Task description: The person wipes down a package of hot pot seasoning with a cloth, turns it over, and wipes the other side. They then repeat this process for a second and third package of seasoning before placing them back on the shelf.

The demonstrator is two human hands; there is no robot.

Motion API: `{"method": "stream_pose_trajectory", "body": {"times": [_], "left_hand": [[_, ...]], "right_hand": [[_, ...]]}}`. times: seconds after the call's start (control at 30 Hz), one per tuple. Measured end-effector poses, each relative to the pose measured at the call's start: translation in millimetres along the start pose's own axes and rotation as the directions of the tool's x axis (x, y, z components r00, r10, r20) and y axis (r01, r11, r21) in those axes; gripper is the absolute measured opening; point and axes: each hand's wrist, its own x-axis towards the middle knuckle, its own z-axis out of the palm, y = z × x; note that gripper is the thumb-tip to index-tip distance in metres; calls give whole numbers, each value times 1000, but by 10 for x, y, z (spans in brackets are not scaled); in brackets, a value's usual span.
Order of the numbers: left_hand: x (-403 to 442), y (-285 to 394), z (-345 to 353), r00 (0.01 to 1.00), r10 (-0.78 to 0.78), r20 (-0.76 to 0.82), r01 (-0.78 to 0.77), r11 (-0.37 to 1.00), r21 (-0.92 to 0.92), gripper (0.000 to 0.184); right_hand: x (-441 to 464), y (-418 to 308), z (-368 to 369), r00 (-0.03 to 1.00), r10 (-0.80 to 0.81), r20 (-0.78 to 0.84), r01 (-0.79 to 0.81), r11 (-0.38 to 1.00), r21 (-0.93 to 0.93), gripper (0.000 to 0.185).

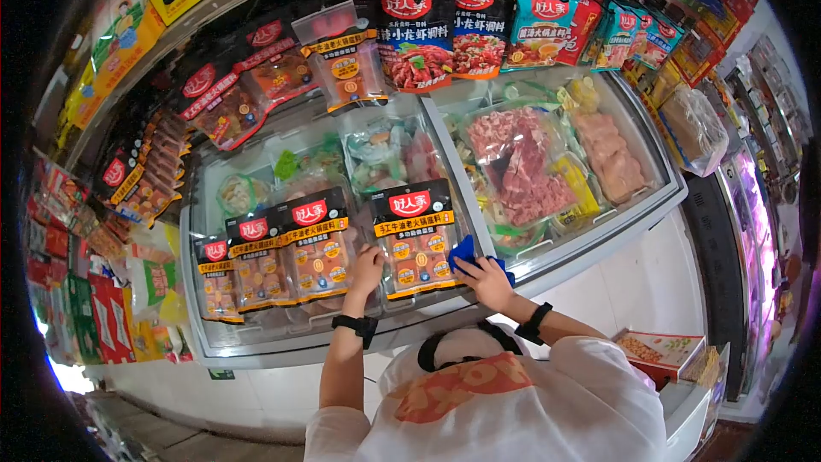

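Several black-and-orange food packets lie along the near side of a glass-topped freezer. My left hand (368, 269) is at the left edge of the rightmost packet (414, 244), its fingers bent against that edge. Just to its left lies another packet (316, 248). My right hand (487, 281) presses on a crumpled blue cloth (464, 251), which touches the right edge of the same rightmost packet. Part of the cloth is hidden under the fingers. Both wrists wear black bands.
Under the freezer glass (547, 261) are bagged meats and other foods. Hanging packets (415, 43) line the far side. A red-and-white box (663, 351) stands at the lower right, and stocked shelves rise on both sides.
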Motion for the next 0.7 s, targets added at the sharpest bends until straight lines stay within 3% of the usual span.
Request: {"method": "stream_pose_trajectory", "body": {"times": [0.13, 0.2, 0.23, 0.27, 0.3, 0.33, 0.4, 0.47, 0.53, 0.57, 0.6, 0.7], "left_hand": [[7, 13, -51, 999, -21, 43, 20, 999, 30, 15], [11, 22, -65, 998, -23, 62, 22, 1000, 20, 16], [12, 10, -56, 998, -33, 61, 33, 999, 0, 17], [10, -3, -43, 997, -43, 60, 44, 999, -21, 17], [5, 1, -32, 997, -41, 59, 43, 999, -25, 17], [1, 15, -27, 999, -29, 34, 29, 1000, -6, 17], [-6, 20, -46, 1000, -13, 15, 13, 1000, 19, 17], [13, 17, -68, 998, -14, 63, 14, 1000, 8, 17], [54, -123, 11, 999, 28, 31, -28, 1000, -2, 16], [64, -214, 53, 998, 67, -2, -67, 998, -13, 15], [56, -212, 54, 998, 67, 0, -67, 998, -14, 15], [68, -180, 51, 999, 46, -18, -46, 998, -48, 12]], "right_hand": [[-201, 148, -152, 971, -229, 68, 227, 973, 36, 54], [-123, 226, -242, 990, -130, 50, 125, 988, 95, 55], [-19, 192, -299, 1000, -5, 4, 4, 991, 133, 54], [128, 127, -303, 1000, -4, 6, 3, 992, 129, 54], [300, 24, -291, 969, 164, -184, -130, 974, 183, 54], [451, -102, -267, 874, 330, -356, -245, 933, 262, 55], [728, -272, 82, 883, 343, -320, -213, 901, 379, 53], [855, -581, 214, 999, -37, -15, 39, 980, 195, 50], [926, -813, 223, 927, -359, -108, 374, 904, 208, 46], [957, -834, 193, 895, -445, -30, 443, 879, 176, 45], [979, -800, 189, 895, -444, -29, 442, 879, 177, 45], [1029, -563, 230, 977, -127, -173, 151, 979, 137, 46]]}}
